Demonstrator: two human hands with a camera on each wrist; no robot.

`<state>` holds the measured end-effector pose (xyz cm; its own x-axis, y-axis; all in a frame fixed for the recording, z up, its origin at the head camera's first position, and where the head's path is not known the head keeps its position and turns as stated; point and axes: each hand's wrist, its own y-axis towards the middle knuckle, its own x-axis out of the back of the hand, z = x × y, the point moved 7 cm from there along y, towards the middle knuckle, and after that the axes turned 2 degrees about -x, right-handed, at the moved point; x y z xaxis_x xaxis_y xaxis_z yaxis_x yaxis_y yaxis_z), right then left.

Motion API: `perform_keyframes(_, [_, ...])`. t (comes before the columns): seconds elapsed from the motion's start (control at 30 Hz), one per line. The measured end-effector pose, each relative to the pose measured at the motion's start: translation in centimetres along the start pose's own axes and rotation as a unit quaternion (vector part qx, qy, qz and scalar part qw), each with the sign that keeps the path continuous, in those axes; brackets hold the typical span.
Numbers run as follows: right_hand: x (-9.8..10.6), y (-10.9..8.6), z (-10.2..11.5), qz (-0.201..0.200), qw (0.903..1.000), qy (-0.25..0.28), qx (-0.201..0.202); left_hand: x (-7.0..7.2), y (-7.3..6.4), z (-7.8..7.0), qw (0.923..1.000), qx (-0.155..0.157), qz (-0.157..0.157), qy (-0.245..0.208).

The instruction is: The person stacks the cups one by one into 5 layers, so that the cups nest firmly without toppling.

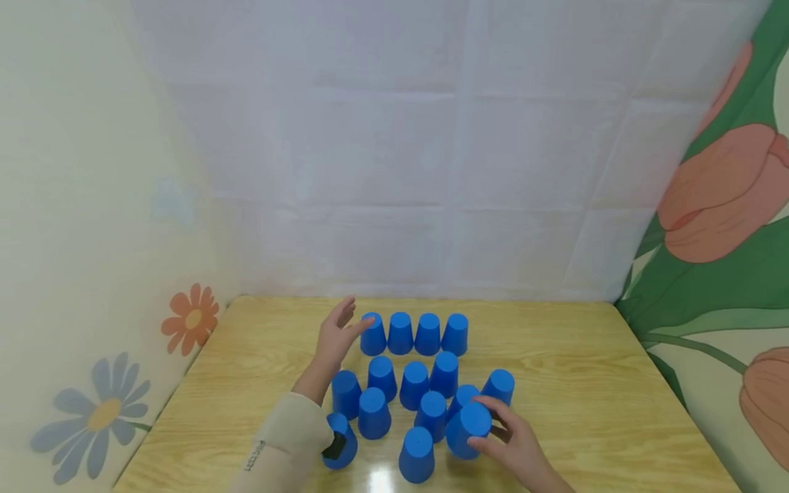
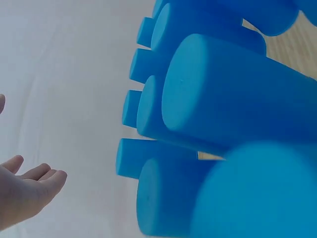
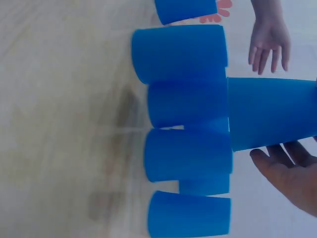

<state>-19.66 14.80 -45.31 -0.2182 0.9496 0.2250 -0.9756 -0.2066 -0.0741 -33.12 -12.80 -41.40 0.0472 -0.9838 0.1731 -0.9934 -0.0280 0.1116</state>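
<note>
My right hand point(image 1: 511, 445) grips an upturned blue cup point(image 1: 466, 431) between thumb and fingers. In the right wrist view this held cup point(image 3: 272, 111) is raised, its wide rim about level with the tops of the standing cups point(image 3: 188, 153). My left hand point(image 1: 335, 335) holds nothing; its fingers are extended, beside the leftmost cup point(image 1: 372, 337) of the back row. The left wrist view shows this hand point(image 2: 29, 191) with its fingers spread apart from the cups. A cup point(image 1: 340, 441) near my left sleeve is partly covered by it.
Four-sided wood-grain table point(image 1: 573, 370) beneath everything. Several upturned blue cups stand in a back row, with more in loose rows before it. One cup point(image 1: 416, 455) stands at the front. A white cloth point(image 1: 394, 171) hangs behind; flowered panels point(image 1: 727, 205) flank the table.
</note>
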Motion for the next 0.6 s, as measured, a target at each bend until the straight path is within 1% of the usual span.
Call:
perform_keyframes(0.17, [1.7, 0.4, 1.8, -0.058, 0.9976, -0.010, 0.037, 1.0, -1.6, -0.3, 0.9995, -0.021, 0.012, 0.019])
perform_keyframes(0.27, [2.7, 0.8, 2.5, -0.083, 0.9950, -0.017, 0.054, 1.5, -2.5, -0.4, 0.9991, -0.030, 0.016, 0.025])
perform_keyframes(0.4, [3.9, 1.5, 3.2, -0.092, 0.9929, -0.020, 0.072, 2.4, -3.8, -0.2, 0.9989, -0.036, 0.017, 0.024])
perform_keyframes(0.6, [5.6, 2.7, 4.1, -0.090, 0.9902, -0.027, 0.104, 3.6, -5.7, 0.3, 0.9989, -0.042, 0.018, 0.015])
